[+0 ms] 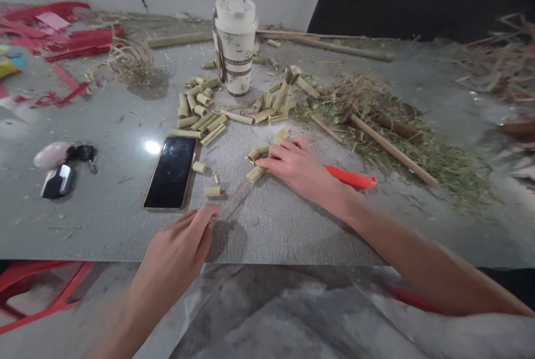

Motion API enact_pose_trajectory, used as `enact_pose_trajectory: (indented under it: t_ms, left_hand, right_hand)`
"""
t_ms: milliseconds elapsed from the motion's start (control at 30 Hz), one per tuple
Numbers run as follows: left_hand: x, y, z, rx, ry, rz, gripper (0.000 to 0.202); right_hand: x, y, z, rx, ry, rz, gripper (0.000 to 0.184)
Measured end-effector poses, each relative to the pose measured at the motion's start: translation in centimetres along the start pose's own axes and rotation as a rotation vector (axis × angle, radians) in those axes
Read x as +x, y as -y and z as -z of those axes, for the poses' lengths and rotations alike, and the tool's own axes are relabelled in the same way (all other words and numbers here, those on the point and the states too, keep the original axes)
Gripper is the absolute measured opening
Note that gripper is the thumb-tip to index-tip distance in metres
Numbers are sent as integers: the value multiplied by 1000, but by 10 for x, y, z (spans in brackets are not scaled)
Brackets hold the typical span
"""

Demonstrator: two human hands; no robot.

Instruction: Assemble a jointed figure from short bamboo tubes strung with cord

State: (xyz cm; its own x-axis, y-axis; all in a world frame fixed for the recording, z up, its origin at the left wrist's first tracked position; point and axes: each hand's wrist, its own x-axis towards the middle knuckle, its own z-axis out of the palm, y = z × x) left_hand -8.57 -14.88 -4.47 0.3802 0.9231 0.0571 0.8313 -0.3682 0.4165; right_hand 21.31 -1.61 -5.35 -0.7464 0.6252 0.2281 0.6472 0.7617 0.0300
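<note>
Stem pieces (237, 117) around lidded cup (236, 47)

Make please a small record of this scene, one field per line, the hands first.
Left hand: pinches a thin pale strip
Right hand: fingers at a short cut stem piece
Right of that hand: orange-red handle
Beyond left hand: phone, lying flat, screen dark
Far middle: lidded cup, upright; cut stem pieces in front
Right side: leafy heap, stick on it
Left side: keys
</note>
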Motion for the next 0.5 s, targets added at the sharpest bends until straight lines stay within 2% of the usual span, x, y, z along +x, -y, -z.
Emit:
enact_pose_trajectory:
  t_ms: [100,167,233,367,500]
  left_hand:
    - [0,1,-4,71,-62,-23,19]
    - [-1,4,-5,86,-89,-59,19]
    - [-2,8,-6,75,-103,-79,16]
    - [-2,15,-4,54,-126,-105,17]
    - [0,17,0,7,-138,-160,18]
  right_hand:
    - [-2,6,4,-48,-32,4,36]
    - [-6,17,12,-64,-36,-1,43]
    - [-10,33,23,-42,-22,7,43]
    - [-9,65,36,22,42,74,24]
    - [7,84,28,39,-5,127,14]
